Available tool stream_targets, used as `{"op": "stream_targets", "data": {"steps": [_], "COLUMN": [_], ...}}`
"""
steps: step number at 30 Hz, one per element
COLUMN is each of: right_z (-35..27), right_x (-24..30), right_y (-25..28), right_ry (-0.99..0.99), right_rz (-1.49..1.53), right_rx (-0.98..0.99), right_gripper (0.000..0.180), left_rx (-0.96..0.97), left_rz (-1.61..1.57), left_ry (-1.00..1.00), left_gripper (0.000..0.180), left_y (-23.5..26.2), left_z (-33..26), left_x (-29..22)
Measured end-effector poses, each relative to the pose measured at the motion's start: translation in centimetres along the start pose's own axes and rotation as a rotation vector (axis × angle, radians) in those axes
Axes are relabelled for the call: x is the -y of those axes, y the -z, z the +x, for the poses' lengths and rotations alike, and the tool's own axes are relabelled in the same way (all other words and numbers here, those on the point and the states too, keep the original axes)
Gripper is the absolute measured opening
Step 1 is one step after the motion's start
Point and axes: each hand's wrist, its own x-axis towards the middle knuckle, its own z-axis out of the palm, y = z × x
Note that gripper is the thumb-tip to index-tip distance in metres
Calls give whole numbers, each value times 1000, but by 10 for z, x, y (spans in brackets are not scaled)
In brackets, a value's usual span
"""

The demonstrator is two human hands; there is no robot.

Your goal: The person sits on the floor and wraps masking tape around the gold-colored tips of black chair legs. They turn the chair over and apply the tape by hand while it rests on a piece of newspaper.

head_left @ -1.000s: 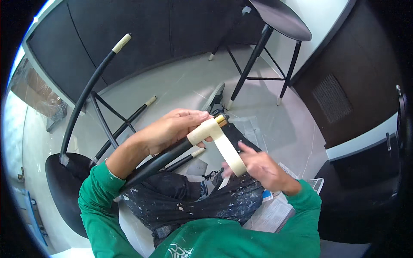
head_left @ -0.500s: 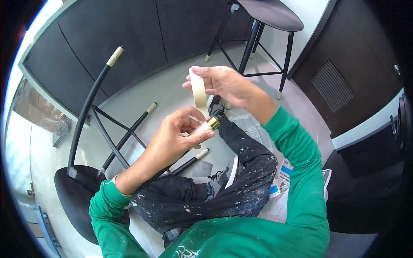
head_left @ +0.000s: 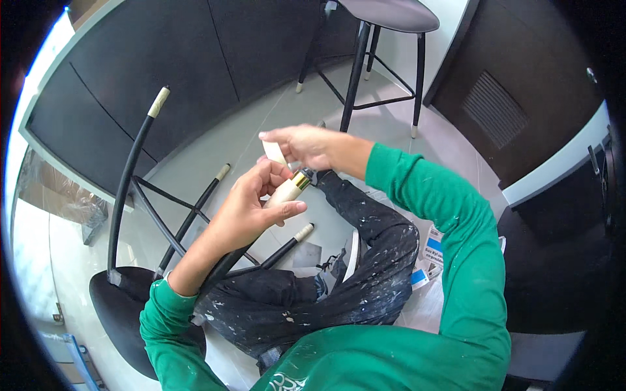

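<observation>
An upturned black stool lies at my left, its seat point(head_left: 134, 329) low on the floor and its legs pointing up and away. My left hand point(head_left: 244, 199) is closed around the end of one stool leg point(head_left: 284, 193), which is wrapped in cream masking tape below a shiny gold band and a dark foot. Just beyond that leg end, my right hand point(head_left: 313, 148) grips a roll of masking tape point(head_left: 274, 154). The roll is partly hidden by the fingers. The stool's other legs also have cream tape near their ends, such as the tall leg point(head_left: 158, 102) at far left.
Another dark stool point(head_left: 391, 14) stands upright at the back, against black panels point(head_left: 163, 58). A dark door with a vent grille point(head_left: 495, 109) is at right. Newspaper point(head_left: 432, 251) lies beside my bent, paint-spotted leg point(head_left: 365, 215). Plastic-wrapped material point(head_left: 62, 189) sits at far left.
My right hand has come down and closer to the leg end with the tape roll, shortening the stretch of tape between them. My left hand has shifted slightly left, still holding the leg.
</observation>
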Motion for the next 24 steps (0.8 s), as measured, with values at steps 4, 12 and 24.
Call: {"op": "stream_targets", "data": {"steps": [4,12,24], "right_z": [11,-41,-187], "right_x": [-36,46,55], "right_y": [7,-12,-69], "right_ry": [-92,162,515], "right_rz": [-3,-74,-362], "right_rx": [-75,-24,175], "right_gripper": [49,41,32], "left_rx": [-26,-115,303], "left_rz": [171,-240,-434], "left_ry": [-73,219,133], "left_gripper": [48,51,41], "left_y": [2,13,17], "left_z": [-1,-5,-3], "left_x": [3,14,8]}}
